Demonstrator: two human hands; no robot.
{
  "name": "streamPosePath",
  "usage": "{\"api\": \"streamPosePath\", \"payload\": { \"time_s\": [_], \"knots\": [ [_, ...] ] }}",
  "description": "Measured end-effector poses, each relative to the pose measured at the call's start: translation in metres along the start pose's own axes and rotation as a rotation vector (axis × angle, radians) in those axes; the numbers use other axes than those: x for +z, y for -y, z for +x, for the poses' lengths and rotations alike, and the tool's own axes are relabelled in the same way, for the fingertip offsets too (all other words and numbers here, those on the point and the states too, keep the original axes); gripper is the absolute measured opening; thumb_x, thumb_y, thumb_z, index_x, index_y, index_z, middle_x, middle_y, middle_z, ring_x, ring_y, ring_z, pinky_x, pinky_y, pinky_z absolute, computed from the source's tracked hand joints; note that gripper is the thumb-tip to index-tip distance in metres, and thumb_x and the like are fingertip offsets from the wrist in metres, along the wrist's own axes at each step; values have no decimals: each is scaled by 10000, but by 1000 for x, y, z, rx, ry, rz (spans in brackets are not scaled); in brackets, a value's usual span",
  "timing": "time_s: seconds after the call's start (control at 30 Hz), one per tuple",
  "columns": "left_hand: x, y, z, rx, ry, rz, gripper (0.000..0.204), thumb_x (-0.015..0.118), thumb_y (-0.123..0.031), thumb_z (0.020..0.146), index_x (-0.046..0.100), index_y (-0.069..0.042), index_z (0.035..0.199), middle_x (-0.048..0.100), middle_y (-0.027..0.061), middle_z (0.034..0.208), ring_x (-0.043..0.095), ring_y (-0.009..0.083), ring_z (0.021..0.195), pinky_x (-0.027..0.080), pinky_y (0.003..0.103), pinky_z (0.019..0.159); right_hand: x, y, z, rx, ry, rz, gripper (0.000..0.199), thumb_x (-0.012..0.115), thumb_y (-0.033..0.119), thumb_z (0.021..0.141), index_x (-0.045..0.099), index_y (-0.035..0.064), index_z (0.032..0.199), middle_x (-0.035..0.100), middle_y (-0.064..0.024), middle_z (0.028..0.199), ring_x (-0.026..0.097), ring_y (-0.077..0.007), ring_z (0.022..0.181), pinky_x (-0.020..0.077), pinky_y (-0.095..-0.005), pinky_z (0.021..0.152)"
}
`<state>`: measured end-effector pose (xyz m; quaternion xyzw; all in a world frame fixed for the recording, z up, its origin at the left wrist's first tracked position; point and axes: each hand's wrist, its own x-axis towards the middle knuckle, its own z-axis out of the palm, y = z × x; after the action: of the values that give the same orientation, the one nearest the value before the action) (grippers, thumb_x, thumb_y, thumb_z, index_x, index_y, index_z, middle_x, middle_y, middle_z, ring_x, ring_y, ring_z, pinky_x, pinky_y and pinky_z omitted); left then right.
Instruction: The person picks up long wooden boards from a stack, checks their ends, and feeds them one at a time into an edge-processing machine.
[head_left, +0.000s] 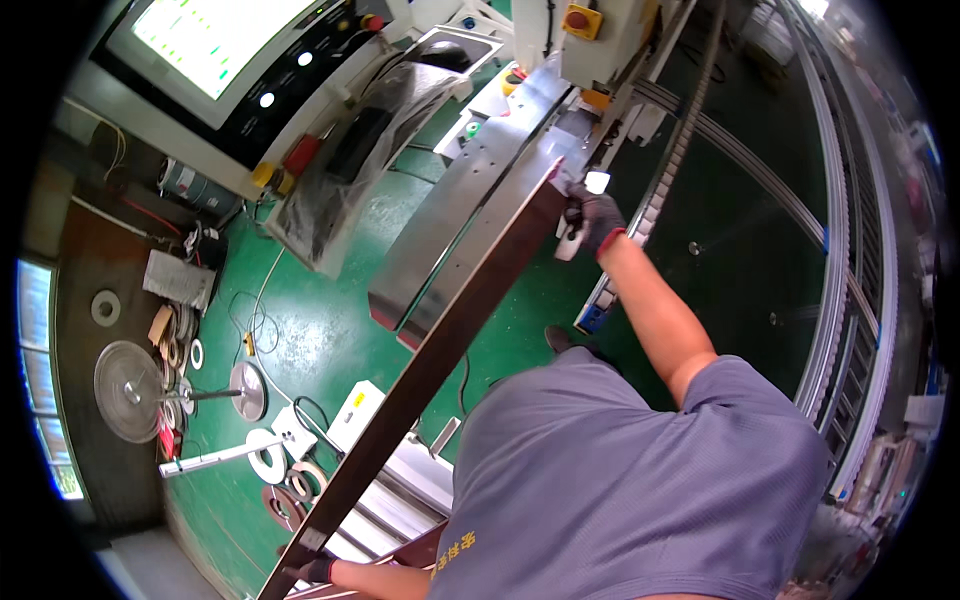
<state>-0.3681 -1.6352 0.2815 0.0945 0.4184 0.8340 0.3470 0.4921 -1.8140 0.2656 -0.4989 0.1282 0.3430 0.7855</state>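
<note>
Both gloved hands grip one long dark-brown panel point(440, 345) — the right hand point(592, 220) closed on its far end, the left hand point(312, 570) clamped on its near end. It slants from lower left up to a machine's steel bed point(470, 215), above the green floor point(300, 320).

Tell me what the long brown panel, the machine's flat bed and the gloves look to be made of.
Long panel: seemingly wood or a wood-faced board, dark brown and matt, with a thin pale edge.
Machine bed: metal, probably steel or aluminium, with a brushed grey sheen and small drilled holes.
Gloves on the right hand and left hand: dark knitted fabric, red cuff; any coating cannot be told.
</note>
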Motion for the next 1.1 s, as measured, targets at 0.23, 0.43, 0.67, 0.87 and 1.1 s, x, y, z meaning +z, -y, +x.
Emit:
{"api": "streamPosePath", "payload": {
  "time_s": [0.23,0.43,0.67,0.87,1.1],
  "knots": [
    [-40,160,-18,-294,-53,172,556,598,-439,891,570,-24,1260,594,175,1278,586,341,1131,405,442,1047,23,-71,37,-572,69,-997,724,740,313,721,459,-62,1272,668,-208,898,672,-327,861,542,-401,754],
    [-11,194,-80,-353,-60,222,561,603,-443,890,570,-22,1260,590,181,1284,583,340,1138,405,443,1049,51,-127,19,-418,288,-1234,914,630,234,802,103,-170,1431,647,-287,927,670,-368,861,536,-406,763],
    [4,206,-120,-384,-57,259,566,609,-447,890,568,-20,1260,586,187,1291,580,339,1146,406,443,1052,78,-116,14,-193,290,-1024,1055,627,242,827,-134,-192,1415,43,-437,1481,275,-471,1389,322,-369,1127],
    [5,218,-144,-436,134,251,590,642,-443,887,557,-4,1270,583,200,1298,578,339,1158,406,437,1061,77,-110,50,-350,119,-1209,960,559,120,817,-113,-163,1441,653,-211,717,665,-280,638,535,-358,588],
    [-4,237,-173,-772,443,211,511,575,-418,952,564,-16,1266,610,166,1276,562,271,1196,370,392,1085,68,-61,96,-282,86,-1129,943,590,127,789,-18,-202,1431,655,-279,777,676,-337,686,543,-416,621]
  ]
}}
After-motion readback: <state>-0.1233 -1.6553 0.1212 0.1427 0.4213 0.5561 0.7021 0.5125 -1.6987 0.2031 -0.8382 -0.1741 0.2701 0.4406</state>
